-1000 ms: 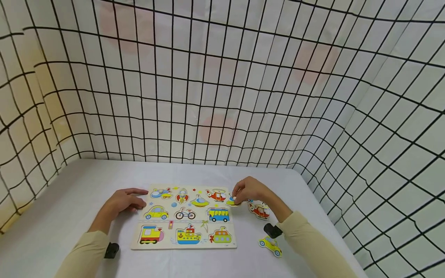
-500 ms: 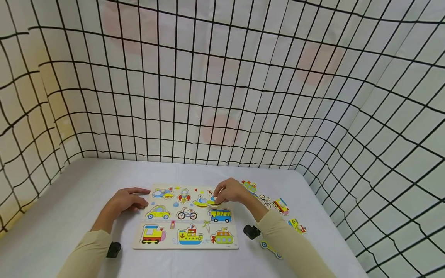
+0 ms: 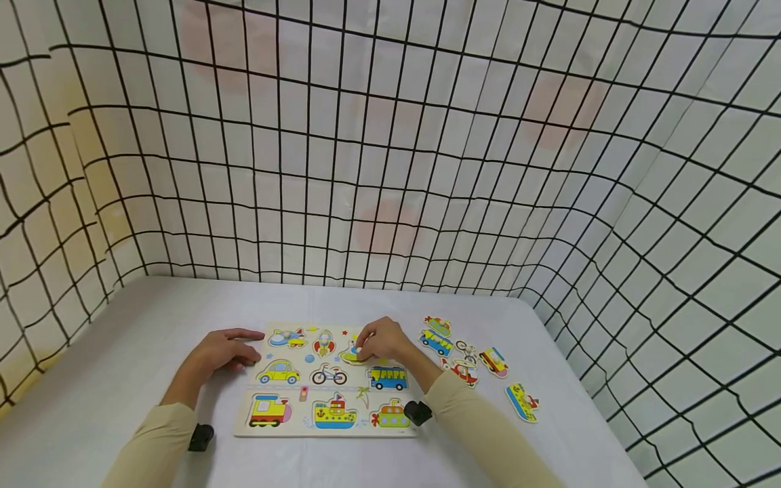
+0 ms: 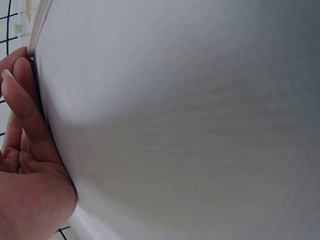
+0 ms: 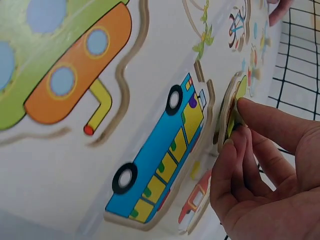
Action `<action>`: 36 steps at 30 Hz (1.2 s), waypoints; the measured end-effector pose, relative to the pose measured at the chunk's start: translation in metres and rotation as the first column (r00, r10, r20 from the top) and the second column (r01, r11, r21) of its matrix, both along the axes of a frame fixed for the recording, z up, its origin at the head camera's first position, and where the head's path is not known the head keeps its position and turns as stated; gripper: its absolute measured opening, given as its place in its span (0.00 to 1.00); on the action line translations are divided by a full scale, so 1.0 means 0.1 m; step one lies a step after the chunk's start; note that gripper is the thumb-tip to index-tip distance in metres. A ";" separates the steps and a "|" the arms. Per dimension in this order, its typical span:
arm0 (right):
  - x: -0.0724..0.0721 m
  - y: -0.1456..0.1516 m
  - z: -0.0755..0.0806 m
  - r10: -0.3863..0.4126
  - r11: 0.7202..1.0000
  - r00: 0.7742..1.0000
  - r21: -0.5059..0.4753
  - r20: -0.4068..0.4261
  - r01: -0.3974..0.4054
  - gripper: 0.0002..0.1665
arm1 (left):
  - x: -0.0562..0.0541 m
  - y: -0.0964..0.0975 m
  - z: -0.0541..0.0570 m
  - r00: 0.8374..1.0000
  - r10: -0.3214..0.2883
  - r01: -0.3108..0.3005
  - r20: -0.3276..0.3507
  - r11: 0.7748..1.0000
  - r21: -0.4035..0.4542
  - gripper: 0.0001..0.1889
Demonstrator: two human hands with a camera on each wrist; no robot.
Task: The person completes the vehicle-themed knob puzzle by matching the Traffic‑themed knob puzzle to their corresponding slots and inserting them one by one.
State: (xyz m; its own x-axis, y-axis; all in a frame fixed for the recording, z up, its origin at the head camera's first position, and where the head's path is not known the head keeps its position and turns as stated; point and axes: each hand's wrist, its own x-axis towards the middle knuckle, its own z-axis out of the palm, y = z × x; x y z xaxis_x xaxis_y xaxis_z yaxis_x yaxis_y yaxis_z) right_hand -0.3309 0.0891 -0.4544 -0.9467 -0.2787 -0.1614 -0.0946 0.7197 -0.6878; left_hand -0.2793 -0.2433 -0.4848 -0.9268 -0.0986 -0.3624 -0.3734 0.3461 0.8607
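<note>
A wooden puzzle board [image 3: 302,415] with printed vehicle recesses lies flat on the white table. My right hand [image 3: 383,339] pinches a flying saucer puzzle piece [image 3: 349,356] between thumb and fingers, over the saucer recess in the top row. From the right wrist camera, the puzzle piece [image 5: 234,106] appears edge-on and tilted, close to the board; whether it sits in the recess I cannot tell. My left hand [image 3: 219,351] rests at the board's left edge, fingers extended. In the left wrist view that hand [image 4: 30,125] touches the board's edge.
Right of the board lie loose pieces: a submarine [image 3: 438,326], a bus [image 3: 436,342], a bicycle [image 3: 466,350], a train [image 3: 493,362], a helicopter [image 3: 464,373] and a ship [image 3: 521,402]. Walls with a black grid [image 3: 390,169] surround the table.
My right hand has carried the saucer piece leftward from the board's right edge to the saucer recess. The sleeve now hides the loose yellow car. My left hand stays in place.
</note>
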 end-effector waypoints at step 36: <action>0.04 -0.11 -0.03 -0.081 0.996 0.996 0.030 0.040 0.080 0.08 | 0.00 0.00 -0.02 1.000 -0.001 0.001 -0.015 1.000 -0.001 0.32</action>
